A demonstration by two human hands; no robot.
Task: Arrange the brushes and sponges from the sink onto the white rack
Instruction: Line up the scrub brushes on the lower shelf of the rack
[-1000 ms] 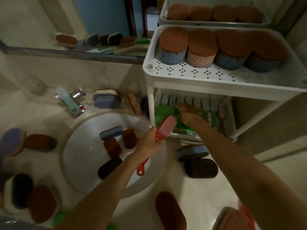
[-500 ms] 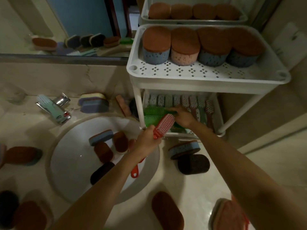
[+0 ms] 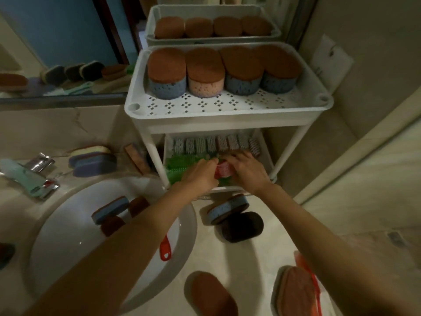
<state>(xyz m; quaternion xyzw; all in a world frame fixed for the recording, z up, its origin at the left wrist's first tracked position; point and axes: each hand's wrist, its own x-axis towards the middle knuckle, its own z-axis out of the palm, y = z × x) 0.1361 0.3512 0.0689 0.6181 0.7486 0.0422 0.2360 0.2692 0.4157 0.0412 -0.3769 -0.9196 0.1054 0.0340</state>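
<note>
Nearest you, loose sponges lie on the counter [image 3: 262,258], a brown sponge [image 3: 210,293] and a dark sponge [image 3: 241,226] among them. Your left hand [image 3: 200,176] grips the red brush [image 3: 224,171]. Its handle trails back over the sink [image 3: 68,236] and its head sits at the lower shelf of the white rack [image 3: 227,115], beside the green brushes [image 3: 180,165]. Your right hand [image 3: 247,169] touches the brush head; whether it pinches it, I cannot tell. Beyond, a row of brushes [image 3: 214,143] stands along the back of the shelf, and four upright sponges [image 3: 204,71] line the top tray. You look well along, though a blue sponge [image 3: 110,209] and others wait in the sink.
</note>
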